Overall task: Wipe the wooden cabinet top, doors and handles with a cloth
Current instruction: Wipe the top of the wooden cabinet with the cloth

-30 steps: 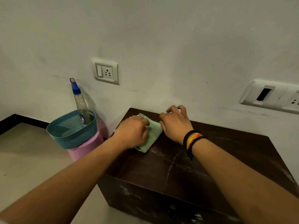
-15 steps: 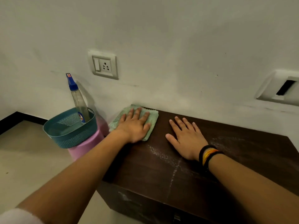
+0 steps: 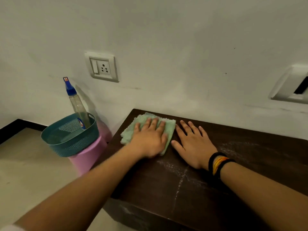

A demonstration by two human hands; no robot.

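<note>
A dark wooden cabinet top point(image 3: 191, 185) fills the lower right, streaked with white dust. A light green cloth point(image 3: 170, 129) lies flat at its far left corner, near the wall. My left hand point(image 3: 150, 139) presses flat on the cloth with fingers spread. My right hand point(image 3: 193, 142) rests flat on the bare wood just right of the cloth, holding nothing; its wrist wears black and orange bands. The cabinet's front face point(image 3: 133, 215) shows only as a dusty strip at the bottom; doors and handles are out of view.
Left of the cabinet a teal basket point(image 3: 70, 139) sits on a pink stool point(image 3: 88, 157) and holds a spray bottle point(image 3: 75, 100) with a blue nozzle. A wall socket point(image 3: 101, 66) is above; another white wall fitting point(image 3: 293, 85) is at the right. Beige floor point(image 3: 25, 172) lies left.
A second ago both hands were bunched on the cloth. The left hand has since spread it flat and slid slightly right; the right hand came off and lies flat on the wood beside it.
</note>
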